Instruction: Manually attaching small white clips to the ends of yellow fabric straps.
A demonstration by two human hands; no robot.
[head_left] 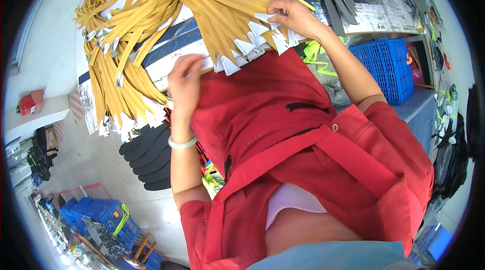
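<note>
**Yellow straps fanned over the table edge**

My left hand [184, 85] hangs in the air just short of the table edge [166, 75], fingers loosely curled and holding nothing that I can see; it is blurred, so I cannot say more. To its left, a thick bunch of yellow straps [126, 42] drapes over the edge, each ending in a white pointed tip [230, 65]. Below that bunch, dark flat pieces [149, 156] hang in a stack.

My right hand [293, 14] is up on the table, fingers pinched shut on one white tip at the end of the fan of straps, which spreads out between my two hands.

I judge the straps to be light, limp and flat: they sag wherever they lose support, and so many together would tangle or slide off. The stiffer white tip looks the best place to grip a single one.

Beside my right forearm, below the table, a blue slatted crate [386, 68] sits on a shelf; what is in it I cannot tell. Far below my left arm, on the floor, more blue crates [103, 214] stand, with a bright yellow-green band over one.
</note>
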